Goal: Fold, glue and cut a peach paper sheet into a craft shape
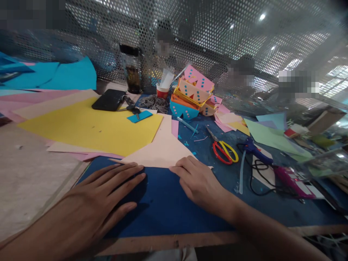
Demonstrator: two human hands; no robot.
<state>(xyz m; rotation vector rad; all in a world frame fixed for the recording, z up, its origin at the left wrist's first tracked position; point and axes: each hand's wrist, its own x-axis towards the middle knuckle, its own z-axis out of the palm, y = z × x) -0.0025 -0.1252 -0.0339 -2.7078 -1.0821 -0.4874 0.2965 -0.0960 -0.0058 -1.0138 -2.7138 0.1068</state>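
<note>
Lower left: left hand (94,197) flat, fingers extended and released, tips at near edge of peach paper (159,152). Paper sits center frame on counter (163,206); looks light, thin, stiffish, probably creases easily, best held along near edge. Right of center: right hand (202,181), fingers bunched at that edge, can't tell if pinching or pressing.

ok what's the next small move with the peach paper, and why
Probably slide the right hand along the near edge of the peach paper to press it flat: it touches that edge, and the left hand lies palm down toward the other end.
</note>
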